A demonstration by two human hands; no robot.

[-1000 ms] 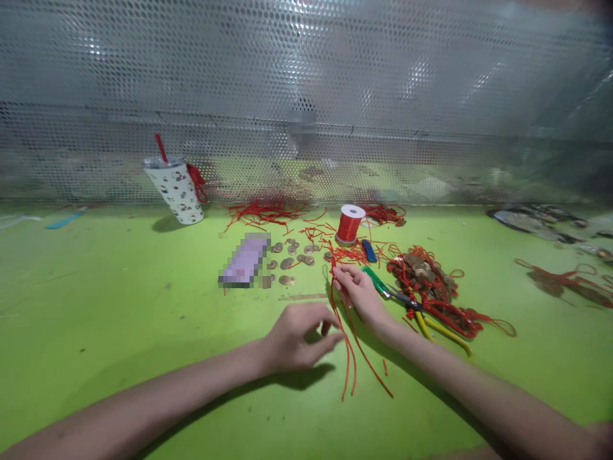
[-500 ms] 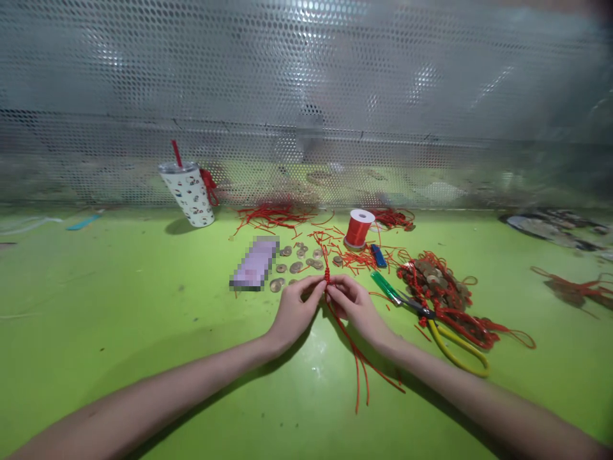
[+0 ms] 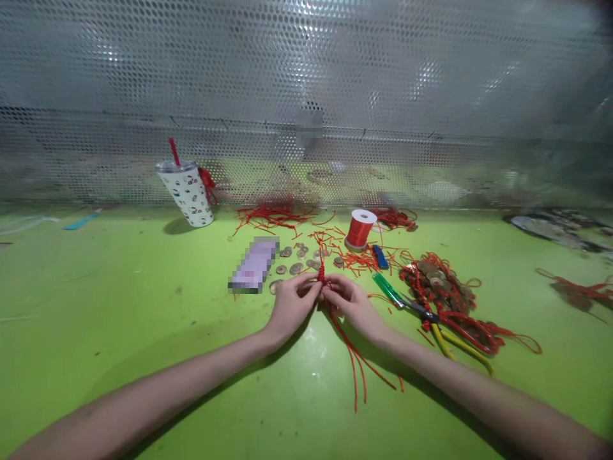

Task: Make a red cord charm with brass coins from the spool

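Between my two hands a red knotted cord (image 3: pixel 322 273) stands upright, its small loop pointing away from me. My left hand (image 3: pixel 292 305) pinches it from the left, thumb and fingertips together. From the right, my right hand (image 3: pixel 353 305) grips the same cord just under the knots. Several loose red strands (image 3: pixel 355 358) trail from beneath my right hand toward me over the green table (image 3: pixel 215 396). Round coins (image 3: pixel 297 268) lie just beyond my left hand. What sits right between the fingertips is too small to make out.
A patterned tumbler (image 3: pixel 189 195) stands back left, near a blurred purple object (image 3: pixel 256 263). Beyond my hands are a red thread spool (image 3: pixel 361 229), cord scraps and a blue lighter (image 3: pixel 380 257). Right: green lighter (image 3: pixel 387 291), yellow-handled scissors (image 3: pixel 460 345), pile of corded coins (image 3: pixel 438 281).
Both hands and the knotted cord have shifted slightly left. The cord's knotted part shows a little differently between the fingers, and both hands keep their grip.
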